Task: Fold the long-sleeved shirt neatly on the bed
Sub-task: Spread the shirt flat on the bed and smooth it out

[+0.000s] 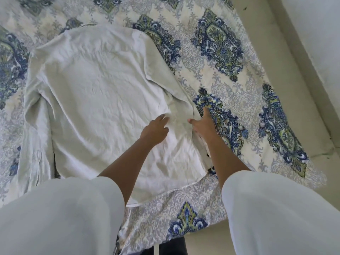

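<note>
Shirt (103,100) lies back-up and flat on the bed (230,74), both my grips open, left hand (155,130) pressing cloth, right hand (203,124) at the right sleeve fold, smoothing it, left sleeve probably next.

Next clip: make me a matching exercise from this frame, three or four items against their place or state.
Items:
1. shirt
2. left hand
3. right hand
4. left sleeve

States:
A. at the shirt's right edge, fingers spread, partly on the bedspread
B. spread flat, wrinkled
C. lying along the shirt's left side
D. resting on the shirt's body

Pairs: 1-B, 2-D, 3-A, 4-C
</note>
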The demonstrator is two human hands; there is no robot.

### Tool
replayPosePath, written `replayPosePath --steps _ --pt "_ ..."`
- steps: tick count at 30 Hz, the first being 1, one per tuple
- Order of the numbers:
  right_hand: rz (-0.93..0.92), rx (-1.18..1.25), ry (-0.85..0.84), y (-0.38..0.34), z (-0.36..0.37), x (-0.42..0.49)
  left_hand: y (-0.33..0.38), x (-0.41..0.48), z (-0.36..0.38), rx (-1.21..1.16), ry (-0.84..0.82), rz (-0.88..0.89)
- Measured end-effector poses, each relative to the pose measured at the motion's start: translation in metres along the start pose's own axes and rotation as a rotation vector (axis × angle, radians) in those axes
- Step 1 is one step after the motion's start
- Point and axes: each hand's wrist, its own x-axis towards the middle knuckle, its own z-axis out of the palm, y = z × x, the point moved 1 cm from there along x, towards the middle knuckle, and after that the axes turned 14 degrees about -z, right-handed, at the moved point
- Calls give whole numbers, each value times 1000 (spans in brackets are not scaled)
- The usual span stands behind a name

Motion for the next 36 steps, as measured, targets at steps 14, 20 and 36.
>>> replayPosePath --steps 14,20,36 --pt "-117 -26 456 -48 -102 102 -3 31 -3 -45 6 -15" --pt "-22 -63 9 -41 -13 33 -16 14 -7 -55 -65 15" --pt "-167 -360 -26 -65 74 101 -55 86 -36 334 74 -66"
